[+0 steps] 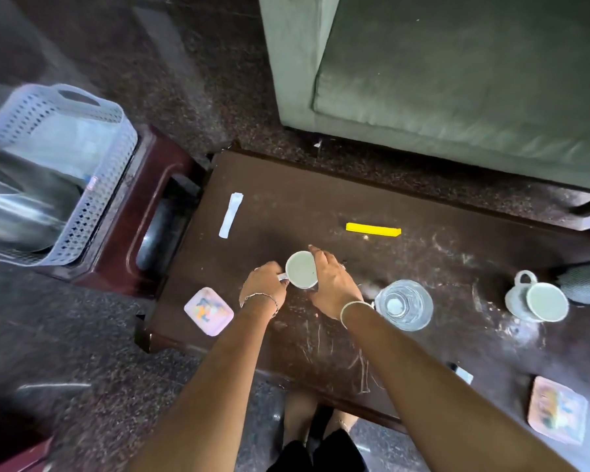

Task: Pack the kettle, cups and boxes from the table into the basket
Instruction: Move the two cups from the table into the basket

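Note:
A white cup (300, 269) stands on the dark wooden table (423, 267). My left hand (264, 284) pinches its handle on the left side, and my right hand (331, 279) curls round its right side. A second white cup (537, 299) lies tilted at the table's right. A clear glass (404, 304) stands just right of my right wrist. Two pink boxes lie on the table, one near the left corner (209, 311) and one at the front right (557, 410). A steel kettle (17, 209) lies in the pale perforated basket (92, 212) at the left.
The basket sits on a dark red stool (140, 216) left of the table. A white sachet (230, 214) and a yellow sachet (373, 229) lie on the table's far side. A green sofa (457, 80) stands behind the table. Another small sachet (462, 371) lies near the front edge.

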Demonstrator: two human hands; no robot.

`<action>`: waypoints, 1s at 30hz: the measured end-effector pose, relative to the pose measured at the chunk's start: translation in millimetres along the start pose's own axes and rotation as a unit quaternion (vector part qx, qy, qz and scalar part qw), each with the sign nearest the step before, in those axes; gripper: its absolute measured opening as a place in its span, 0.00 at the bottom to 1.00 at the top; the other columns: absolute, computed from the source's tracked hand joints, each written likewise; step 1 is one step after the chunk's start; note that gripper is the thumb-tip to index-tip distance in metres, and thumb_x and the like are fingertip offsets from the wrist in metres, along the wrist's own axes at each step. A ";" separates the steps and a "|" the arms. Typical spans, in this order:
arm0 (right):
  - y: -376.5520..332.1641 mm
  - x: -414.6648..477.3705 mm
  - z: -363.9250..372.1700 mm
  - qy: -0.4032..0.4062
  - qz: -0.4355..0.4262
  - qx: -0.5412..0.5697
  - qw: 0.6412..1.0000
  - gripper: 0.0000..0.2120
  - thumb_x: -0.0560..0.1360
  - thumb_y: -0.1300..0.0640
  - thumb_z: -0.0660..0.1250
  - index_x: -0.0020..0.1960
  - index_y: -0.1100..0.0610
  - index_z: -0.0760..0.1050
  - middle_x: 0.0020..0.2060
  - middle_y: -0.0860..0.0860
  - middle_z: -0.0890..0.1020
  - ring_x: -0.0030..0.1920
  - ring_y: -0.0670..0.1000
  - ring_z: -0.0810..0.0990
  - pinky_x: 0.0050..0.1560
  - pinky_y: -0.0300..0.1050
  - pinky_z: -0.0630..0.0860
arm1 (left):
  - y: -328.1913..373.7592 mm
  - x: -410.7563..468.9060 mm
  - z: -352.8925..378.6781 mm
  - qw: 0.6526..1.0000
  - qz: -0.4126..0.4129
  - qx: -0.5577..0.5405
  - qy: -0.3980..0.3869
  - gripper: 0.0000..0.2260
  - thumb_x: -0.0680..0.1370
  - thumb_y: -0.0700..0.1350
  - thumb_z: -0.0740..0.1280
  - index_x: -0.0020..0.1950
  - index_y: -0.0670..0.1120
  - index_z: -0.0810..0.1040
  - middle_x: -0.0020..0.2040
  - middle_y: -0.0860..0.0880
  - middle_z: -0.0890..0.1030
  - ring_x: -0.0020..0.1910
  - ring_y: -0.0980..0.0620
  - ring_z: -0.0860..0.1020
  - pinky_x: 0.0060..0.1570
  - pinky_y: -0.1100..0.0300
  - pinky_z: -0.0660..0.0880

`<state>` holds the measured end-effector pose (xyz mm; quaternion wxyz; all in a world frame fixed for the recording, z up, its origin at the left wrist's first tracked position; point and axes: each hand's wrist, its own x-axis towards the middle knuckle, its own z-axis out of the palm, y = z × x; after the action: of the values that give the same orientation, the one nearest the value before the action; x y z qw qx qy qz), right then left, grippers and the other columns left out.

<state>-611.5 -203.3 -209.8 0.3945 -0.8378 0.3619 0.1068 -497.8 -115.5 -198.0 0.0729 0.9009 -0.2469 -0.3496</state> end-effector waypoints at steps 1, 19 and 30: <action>1.0 4.2 0.2 0.004 -0.004 0.001 1.000 0.39 0.70 0.64 0.71 0.75 0.57 0.57 0.71 0.57 0.67 0.68 0.60 0.70 0.68 0.51 0.68 | -1.8 2.5 0.7 1.000 -0.004 -0.009 -0.008 0.09 0.78 0.47 0.65 0.54 0.43 0.78 0.54 0.42 0.83 0.56 0.38 0.78 0.52 0.49 0.76; 20.2 -42.2 -105.0 0.117 -0.072 0.150 0.979 0.33 0.67 0.56 0.77 0.65 0.46 0.63 0.57 0.44 0.76 0.56 0.48 0.75 0.53 0.41 0.71 | 70.0 -46.3 -34.0 0.964 0.142 -0.210 0.077 0.08 0.76 0.42 0.69 0.54 0.43 0.79 0.50 0.45 0.83 0.45 0.52 0.79 0.47 0.66 0.72; 117.1 -134.3 -179.3 0.213 0.007 0.290 0.933 0.39 0.65 0.60 0.79 0.70 0.48 0.65 0.62 0.45 0.78 0.61 0.49 0.78 0.63 0.53 0.75 | 198.5 -93.0 -2.8 0.933 0.226 -0.255 -0.115 0.07 0.76 0.39 0.70 0.50 0.36 0.80 0.40 0.42 0.80 0.41 0.50 0.75 0.57 0.41 0.76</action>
<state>-807.6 -315.6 -96.3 0.5334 -0.6873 0.4584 -0.1816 -633.0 -241.7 -80.3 0.3484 0.7257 -0.3530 -0.4767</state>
